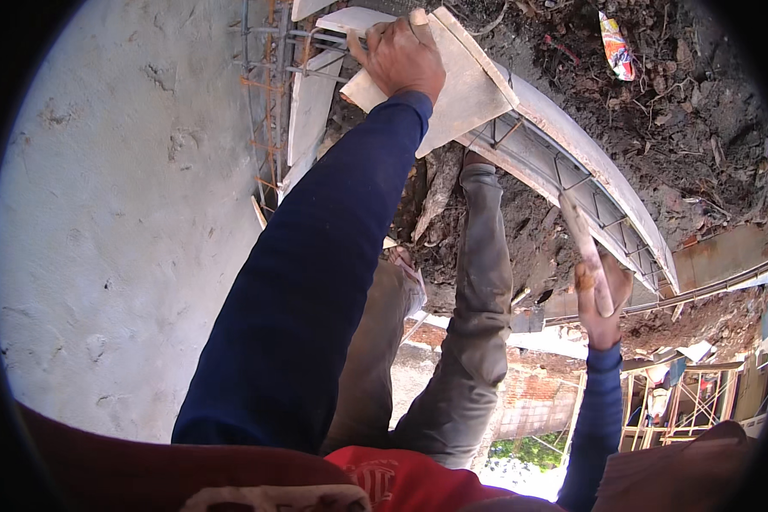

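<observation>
My left hand, at the end of a dark blue sleeve, grips a pale flat board with its fingers curled over the far edge. This board lies across the near end of a long form made of two pale planks, with steel bars running between them. Lower right, my right hand is closed around a worn wooden handle that points up toward the form. Whether a tool head sits on its far end, I cannot tell.
A rough grey wall fills the left side. Rusty upright rebar stands beside it, next to more pale boards. Dark soil with roots and a colourful wrapper lies beyond the form. Wooden scaffolding shows lower right.
</observation>
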### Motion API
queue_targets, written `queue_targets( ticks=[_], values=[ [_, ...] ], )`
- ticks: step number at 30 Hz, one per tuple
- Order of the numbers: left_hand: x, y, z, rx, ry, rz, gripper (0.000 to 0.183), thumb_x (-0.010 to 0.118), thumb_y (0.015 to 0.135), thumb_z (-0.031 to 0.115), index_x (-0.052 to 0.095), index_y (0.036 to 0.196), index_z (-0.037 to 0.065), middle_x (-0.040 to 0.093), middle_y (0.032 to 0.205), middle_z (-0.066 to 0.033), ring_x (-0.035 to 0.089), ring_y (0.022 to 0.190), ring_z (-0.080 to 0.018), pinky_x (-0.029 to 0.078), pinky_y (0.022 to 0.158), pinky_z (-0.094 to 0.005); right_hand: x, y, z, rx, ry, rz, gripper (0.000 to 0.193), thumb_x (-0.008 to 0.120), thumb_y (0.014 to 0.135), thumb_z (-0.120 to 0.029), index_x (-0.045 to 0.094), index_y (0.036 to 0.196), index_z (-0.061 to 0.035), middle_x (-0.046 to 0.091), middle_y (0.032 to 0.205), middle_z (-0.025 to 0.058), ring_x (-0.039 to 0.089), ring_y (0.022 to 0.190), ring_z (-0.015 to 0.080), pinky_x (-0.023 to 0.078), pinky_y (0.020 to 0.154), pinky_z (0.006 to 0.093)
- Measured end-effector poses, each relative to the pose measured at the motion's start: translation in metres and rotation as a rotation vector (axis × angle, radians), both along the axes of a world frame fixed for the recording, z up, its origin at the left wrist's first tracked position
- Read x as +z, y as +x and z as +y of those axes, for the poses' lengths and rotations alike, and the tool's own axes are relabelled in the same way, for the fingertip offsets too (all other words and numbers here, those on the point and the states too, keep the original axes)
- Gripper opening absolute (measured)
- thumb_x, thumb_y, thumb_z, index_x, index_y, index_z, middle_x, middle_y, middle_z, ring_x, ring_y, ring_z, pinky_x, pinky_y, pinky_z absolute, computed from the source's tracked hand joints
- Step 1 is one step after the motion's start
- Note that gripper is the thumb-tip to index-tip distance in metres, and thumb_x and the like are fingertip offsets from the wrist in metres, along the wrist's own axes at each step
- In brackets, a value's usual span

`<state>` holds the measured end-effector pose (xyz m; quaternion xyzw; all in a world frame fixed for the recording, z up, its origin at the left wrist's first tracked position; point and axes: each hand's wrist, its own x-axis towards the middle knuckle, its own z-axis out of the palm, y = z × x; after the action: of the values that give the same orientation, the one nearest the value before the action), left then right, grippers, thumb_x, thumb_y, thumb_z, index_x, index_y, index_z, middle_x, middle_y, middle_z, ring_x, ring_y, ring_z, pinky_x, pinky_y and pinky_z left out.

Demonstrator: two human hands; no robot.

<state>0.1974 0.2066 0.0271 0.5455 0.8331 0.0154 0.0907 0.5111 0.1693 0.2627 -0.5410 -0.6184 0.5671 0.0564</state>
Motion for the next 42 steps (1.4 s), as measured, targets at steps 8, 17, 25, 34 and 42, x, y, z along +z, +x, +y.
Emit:
queue_targets(
  ticks=[8,17,25,34,42],
  values=[
    [-0.008,0.006,-0.017,0.001,0.071,-0.027,0.043,0.050,0.106,0.036,0.075,0.096,0.002,0.075,0.098,-0.0142,0.060,0.115,-0.0299,0.018,0.123,-0.0596,-0.084,-0.045,-0.003,-0.219,-0.107,0.112,0.013,0.070,0.092,-0.010,0.069,0.102,-0.0005,0.069,0.079,0.0105,0.065,0.065,0.0196,0.049,0.060,0.0324],
    [0.003,0.002,0.001,-0.062,0.019,0.026,0.029,0.058,0.095,0.023,0.073,0.111,0.003,0.071,0.102,-0.0153,0.060,0.111,-0.0348,0.027,0.119,-0.0586,-0.055,-0.002,-0.029,-0.094,0.020,-0.036,0.019,0.070,0.093,-0.014,0.072,0.102,0.0032,0.066,0.072,0.0097,0.065,0.062,0.0181,0.049,0.056,0.0327],
    [0.000,-0.001,-0.002,-0.078,0.017,0.054,0.029,0.058,0.095,0.023,0.073,0.111,0.004,0.071,0.101,-0.0151,0.060,0.113,-0.0342,0.028,0.119,-0.0573,-0.055,-0.003,-0.015,-0.107,-0.132,-0.068,0.021,0.068,0.095,-0.016,0.074,0.107,-0.0003,0.068,0.077,0.0107,0.064,0.061,0.0161,0.049,0.056,0.0321],
    [0.004,0.003,0.004,-0.069,0.026,0.001,0.027,0.059,0.093,0.020,0.073,0.110,0.004,0.071,0.101,-0.0143,0.061,0.112,-0.0329,0.028,0.119,-0.0571,-0.130,-0.053,-0.018,-0.187,0.078,0.100,0.013,0.070,0.094,-0.016,0.070,0.096,-0.0025,0.067,0.075,0.0091,0.065,0.062,0.0200,0.048,0.059,0.0343],
    [0.009,0.002,0.005,-0.047,0.028,0.062,0.026,0.058,0.095,0.020,0.073,0.108,0.004,0.071,0.101,-0.0150,0.061,0.111,-0.0342,0.029,0.118,-0.0577,-0.015,0.027,-0.026,0.080,0.080,-0.071,0.036,0.055,0.101,-0.011,0.068,0.132,0.0010,0.075,0.094,0.0149,0.063,0.062,0.0163,0.048,0.057,0.0303]
  ],
)
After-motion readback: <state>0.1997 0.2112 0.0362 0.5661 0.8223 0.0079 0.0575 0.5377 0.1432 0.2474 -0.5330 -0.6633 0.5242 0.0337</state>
